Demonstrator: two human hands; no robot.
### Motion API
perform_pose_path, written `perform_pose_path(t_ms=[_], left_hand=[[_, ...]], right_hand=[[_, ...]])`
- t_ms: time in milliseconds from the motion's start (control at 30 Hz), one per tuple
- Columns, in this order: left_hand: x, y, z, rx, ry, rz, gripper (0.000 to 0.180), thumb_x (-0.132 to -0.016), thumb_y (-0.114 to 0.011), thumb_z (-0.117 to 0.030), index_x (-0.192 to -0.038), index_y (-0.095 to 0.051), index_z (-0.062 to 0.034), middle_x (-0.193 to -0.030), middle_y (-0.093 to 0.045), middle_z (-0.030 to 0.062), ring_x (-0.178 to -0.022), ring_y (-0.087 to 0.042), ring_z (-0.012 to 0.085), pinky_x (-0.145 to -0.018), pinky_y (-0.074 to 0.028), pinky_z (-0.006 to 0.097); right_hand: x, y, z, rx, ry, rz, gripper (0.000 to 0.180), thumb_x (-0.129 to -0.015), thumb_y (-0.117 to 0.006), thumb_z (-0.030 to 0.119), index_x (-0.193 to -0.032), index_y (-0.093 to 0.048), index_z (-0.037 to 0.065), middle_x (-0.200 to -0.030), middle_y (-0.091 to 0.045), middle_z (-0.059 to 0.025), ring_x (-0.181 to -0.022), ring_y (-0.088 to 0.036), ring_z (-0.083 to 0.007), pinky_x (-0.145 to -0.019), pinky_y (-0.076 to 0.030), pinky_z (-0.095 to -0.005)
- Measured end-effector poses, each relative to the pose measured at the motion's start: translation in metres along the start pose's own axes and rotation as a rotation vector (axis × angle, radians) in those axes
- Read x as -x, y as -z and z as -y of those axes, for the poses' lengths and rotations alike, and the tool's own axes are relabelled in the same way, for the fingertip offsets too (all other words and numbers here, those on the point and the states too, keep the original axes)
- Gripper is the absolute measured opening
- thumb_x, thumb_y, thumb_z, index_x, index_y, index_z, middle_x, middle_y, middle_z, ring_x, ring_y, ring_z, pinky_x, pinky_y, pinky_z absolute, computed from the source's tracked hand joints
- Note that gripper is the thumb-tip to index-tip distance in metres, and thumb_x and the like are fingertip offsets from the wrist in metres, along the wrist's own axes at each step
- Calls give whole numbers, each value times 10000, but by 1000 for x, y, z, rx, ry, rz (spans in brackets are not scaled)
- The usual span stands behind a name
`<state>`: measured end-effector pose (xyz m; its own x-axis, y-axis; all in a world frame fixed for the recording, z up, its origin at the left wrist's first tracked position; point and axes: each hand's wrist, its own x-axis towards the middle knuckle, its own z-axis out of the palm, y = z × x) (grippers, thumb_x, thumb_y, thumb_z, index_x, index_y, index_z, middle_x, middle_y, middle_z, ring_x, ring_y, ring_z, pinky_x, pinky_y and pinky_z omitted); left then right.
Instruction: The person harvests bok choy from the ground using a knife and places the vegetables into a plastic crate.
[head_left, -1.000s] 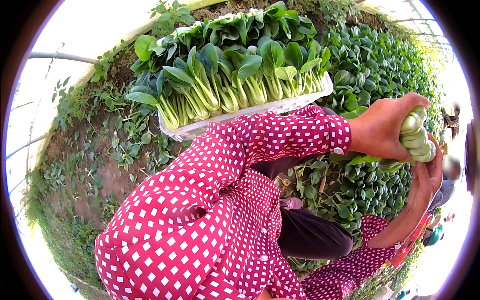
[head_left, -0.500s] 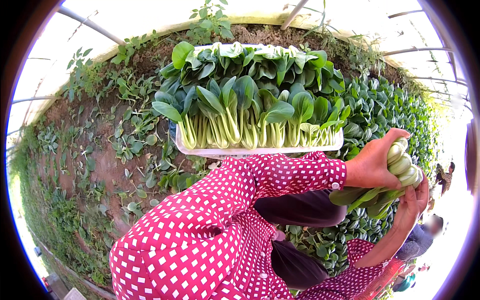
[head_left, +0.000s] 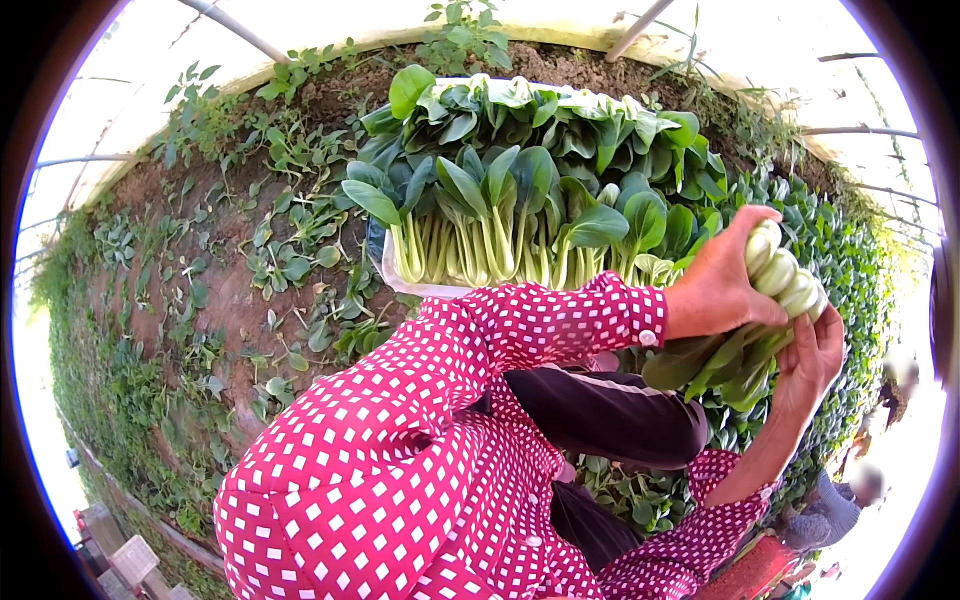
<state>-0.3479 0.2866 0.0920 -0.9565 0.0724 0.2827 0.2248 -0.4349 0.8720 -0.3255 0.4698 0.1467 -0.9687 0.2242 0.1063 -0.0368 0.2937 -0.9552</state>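
Observation:
At the right, my left hand is wrapped round a bunch of bok choy, its pale green stem ends showing in a row. My right hand grips the same bunch from the near side, thumb and fingers against the stem ends. The dark leaves hang down below my left hand. To the left of the hands stands a white crate filled with upright bok choy, its near right corner hidden by my left forearm and hand.
Growing bok choy covers the ground on the right. Soil with scattered leaves lies to the left. Plastic sheeting and poles curve round the back. A person is at the lower right, near a red crate.
Both hands have come closer to the crate, still holding the bunch. The view has shifted, so the crate sits further right in the picture.

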Motion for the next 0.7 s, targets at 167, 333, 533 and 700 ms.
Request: perform_pose_path(t_ms=[167,333,533,700], left_hand=[[-5,41,-7,228,98,-147,818,-686,-825,49,-1351,-357,-41,-1064,-606,99,-945,-641,171,-796,-561,316],[-4,47,-3,359,125,-221,740,-722,-797,42,-1324,-369,-7,-1084,-594,102,-958,-643,184,-827,-556,333],[-14,54,-9,328,85,-306,699,-715,-798,40,-1278,-387,-12,-1067,-586,100,-944,-639,186,-808,-559,322],[-25,60,2,243,-30,-407,720,-736,-782,28,-1294,-331,-33,-1085,-571,102,-926,-626,167,-809,-550,301]], right_hand=[[-11,-67,18,13,94,53,357,-838,-781,140,-1139,-642,5,-944,-694,-53,-796,-622,-96,-702,-491,-225],[-13,-82,13,95,160,46,364,-890,-731,185,-1192,-630,9,-977,-691,-81,-844,-629,-114,-752,-502,-254],[-17,-103,4,64,215,-6,394,-925,-681,176,-1251,-563,-11,-1117,-655,-145,-981,-629,-169,-862,-498,-293],[-9,-139,6,123,240,-46,479,-941,-657,216,-1307,-461,-23,-1197,-611,-198,-1045,-617,-216,-889,-494,-326]])
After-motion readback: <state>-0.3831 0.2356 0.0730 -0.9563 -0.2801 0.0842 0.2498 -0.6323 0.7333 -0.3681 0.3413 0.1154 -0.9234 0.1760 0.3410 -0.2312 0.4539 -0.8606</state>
